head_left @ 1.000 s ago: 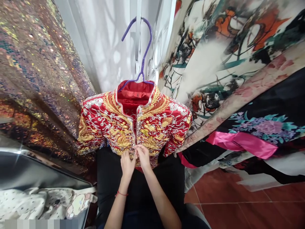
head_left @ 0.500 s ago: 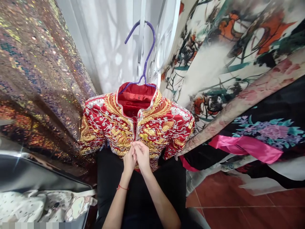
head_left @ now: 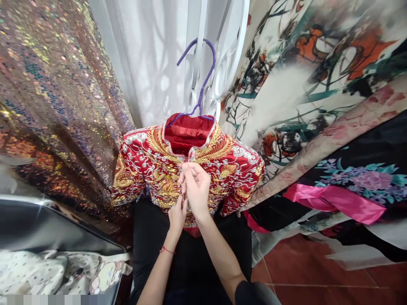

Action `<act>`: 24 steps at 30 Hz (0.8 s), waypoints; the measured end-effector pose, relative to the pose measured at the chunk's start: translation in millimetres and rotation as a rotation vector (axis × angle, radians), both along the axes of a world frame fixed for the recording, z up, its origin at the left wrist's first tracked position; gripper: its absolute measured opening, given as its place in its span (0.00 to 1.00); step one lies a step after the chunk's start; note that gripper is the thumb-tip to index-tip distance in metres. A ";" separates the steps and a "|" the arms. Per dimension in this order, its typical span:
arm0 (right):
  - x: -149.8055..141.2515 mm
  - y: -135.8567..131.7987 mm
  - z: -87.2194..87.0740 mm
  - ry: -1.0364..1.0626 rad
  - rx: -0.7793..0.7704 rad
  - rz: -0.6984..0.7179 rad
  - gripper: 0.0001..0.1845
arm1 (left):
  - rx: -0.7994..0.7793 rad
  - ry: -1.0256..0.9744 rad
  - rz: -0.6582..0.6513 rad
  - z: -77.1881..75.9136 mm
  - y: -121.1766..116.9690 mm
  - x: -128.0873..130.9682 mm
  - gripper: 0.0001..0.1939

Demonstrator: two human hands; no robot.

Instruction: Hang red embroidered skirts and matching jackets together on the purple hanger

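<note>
One jacket [head_left: 165,178]: hangs on a purple hanger [head_left: 200,101], hooked over a white rack [head_left: 196,72];
Right hand [head_left: 197,186]: I have its fingertips pinched at the jacket's front, just below the collar [head_left: 178,130]; the exact bit between them I cannot make out;
Left hand [head_left: 177,215]: narrow grip on the front, lower down;
Sides: sequined cloth [head_left: 63,93] left; printed cloth [head_left: 282,97] right.

One jacket [head_left: 165,173], one hanger [head_left: 210,75], one collar label [head_left: 191,132], one bracelet [head_left: 164,248].
</note>
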State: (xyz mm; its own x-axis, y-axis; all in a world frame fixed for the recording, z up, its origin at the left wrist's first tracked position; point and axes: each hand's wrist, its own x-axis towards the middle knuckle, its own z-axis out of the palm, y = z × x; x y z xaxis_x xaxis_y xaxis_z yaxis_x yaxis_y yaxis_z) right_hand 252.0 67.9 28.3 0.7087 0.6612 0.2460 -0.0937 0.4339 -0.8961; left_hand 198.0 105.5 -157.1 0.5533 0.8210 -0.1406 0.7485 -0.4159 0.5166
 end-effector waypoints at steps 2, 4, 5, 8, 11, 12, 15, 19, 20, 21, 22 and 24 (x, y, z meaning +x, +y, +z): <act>-0.9 1.4 1.8 -0.007 0.001 0.001 0.14 | -0.003 0.016 -0.005 5.8 1.5 0.4 0.20; -2.4 3.0 0.7 -0.015 -0.001 -0.001 0.15 | -0.005 0.030 -0.015 11.0 3.1 1.6 0.19; -2.9 3.9 -0.5 -0.021 0.003 -0.004 0.15 | -0.007 0.035 -0.022 13.7 4.0 2.0 0.19; -1.6 6.6 -5.8 -0.058 0.017 -0.029 0.15 | -0.023 0.040 -0.055 27.9 8.5 -1.9 0.17; 4.8 7.4 -10.5 -0.092 -0.007 -0.035 0.16 | -0.060 0.012 -0.142 64.9 17.9 -18.3 0.08; 7.4 7.0 -11.2 -0.099 -0.023 -0.027 0.16 | -0.068 -0.025 -0.192 84.1 21.6 -25.9 0.06; 12.8 5.5 -10.4 -0.111 -0.058 0.006 0.17 | 0.321 -0.540 -0.253 154.7 31.8 -45.1 0.10; 15.6 3.7 -7.9 -0.102 -0.082 0.024 0.19 | 0.949 -0.653 -0.263 229.5 41.7 -43.9 0.18; 16.9 3.6 -8.1 -0.109 -0.094 0.029 0.19 | 1.024 -0.618 -0.284 237.7 44.8 -39.6 0.17; 18.8 3.8 -8.6 -0.128 -0.109 0.034 0.19 | 1.067 -0.584 -0.316 241.6 48.5 -34.8 0.15; 21.3 4.4 -9.4 -0.162 -0.127 0.031 0.20 | 1.090 -0.554 -0.350 242.1 52.7 -30.1 0.12; 27.6 6.1 -10.6 -0.282 -0.183 -0.024 0.22 | 1.112 -0.526 -0.406 237.2 61.8 -21.5 0.05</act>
State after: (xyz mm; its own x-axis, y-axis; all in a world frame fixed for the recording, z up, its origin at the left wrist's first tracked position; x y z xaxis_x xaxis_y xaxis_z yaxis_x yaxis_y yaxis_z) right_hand 279.5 74.0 17.7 0.6455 0.6968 0.3128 0.1769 0.2620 -0.9487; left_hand 176.4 167.2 80.1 0.5691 0.1183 0.8137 0.2825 -0.9575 -0.0584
